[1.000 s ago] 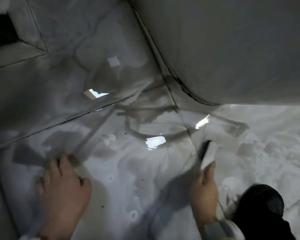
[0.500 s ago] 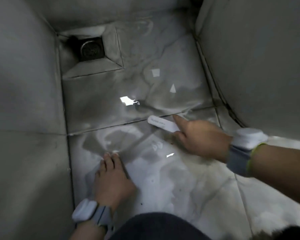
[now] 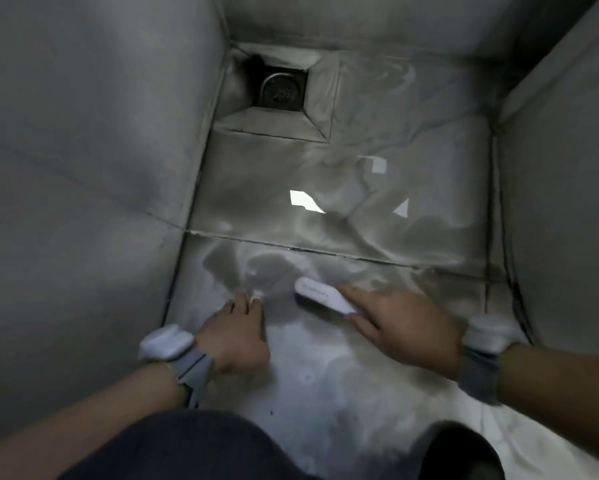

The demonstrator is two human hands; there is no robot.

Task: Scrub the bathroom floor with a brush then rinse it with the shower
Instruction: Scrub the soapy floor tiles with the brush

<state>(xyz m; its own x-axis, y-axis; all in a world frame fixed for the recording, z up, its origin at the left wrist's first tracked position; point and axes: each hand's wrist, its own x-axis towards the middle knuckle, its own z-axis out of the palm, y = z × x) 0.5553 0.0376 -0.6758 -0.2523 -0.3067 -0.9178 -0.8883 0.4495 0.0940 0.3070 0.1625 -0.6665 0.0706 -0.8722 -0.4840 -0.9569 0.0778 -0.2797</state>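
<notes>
Grey tile, wet and filmed with pale suds, made up the bathroom floor, which ran between close walls to a sunken drain in the far left corner. The person crouched low over it. The left hand lay flat on the soapy tile, fingers straight and holding nothing — most likely a prop to carry the body's weight while leaning forward. The right hand gripped the brush by its near end, index finger stretched along the upper edge and thumb along the lower one, probably to press the bristles down and steer the stroke. The brush was a slim white oblong with faint lettering on its back, its bristles facing the floor and mostly hidden. It sat on the foamy near tile, just beside the left fingertips and a little short of the grout line that crossed the floor. Scrubbing looked under way — no shower head was in view.
</notes>
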